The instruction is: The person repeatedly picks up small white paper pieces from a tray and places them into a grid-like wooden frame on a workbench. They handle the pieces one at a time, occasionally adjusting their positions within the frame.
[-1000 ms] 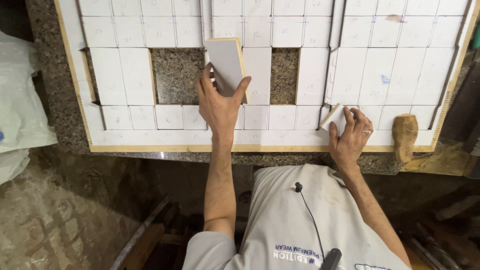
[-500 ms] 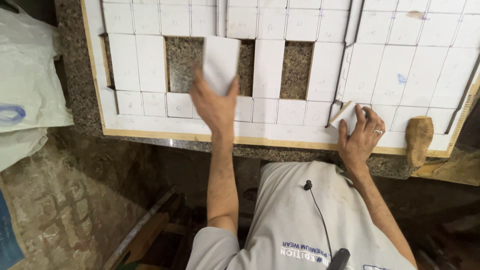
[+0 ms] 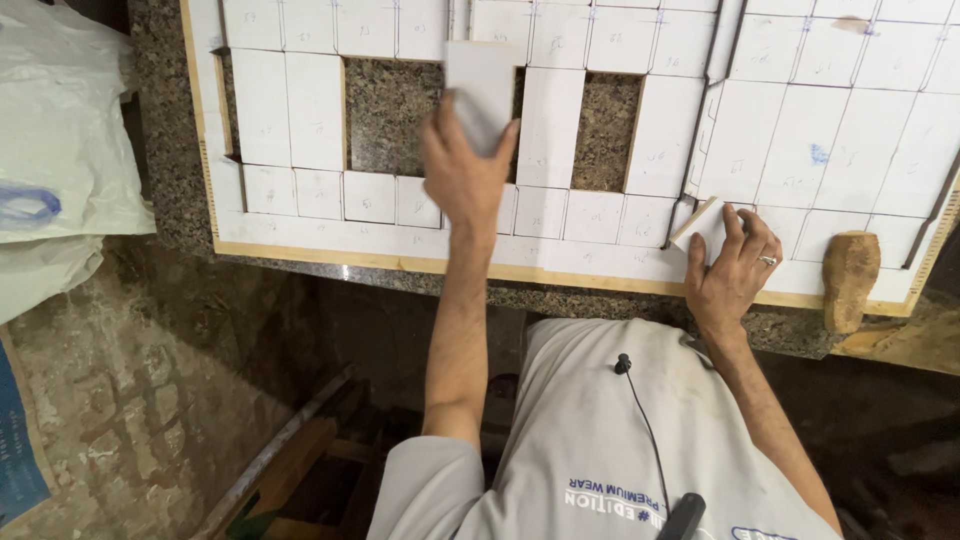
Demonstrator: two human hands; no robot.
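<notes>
White tile, flat rect. piece, pinched in my left hand; thumb on one edge, fingers wrapped on the other, tile tipped up over the gap btwn the two bare stone openings in the tile layout; not seated yet. Right hand rests at the frame's near edge, fingers spread loosely over a small white wedge piece, touching it. Wooden frame bounds the layout; brown wooden handle lies just right of the rt hand; plastic bag well left. Judgement: lower tile square to neighbours, one edge down first, keep joints even; don't nudge set pieces.
</notes>
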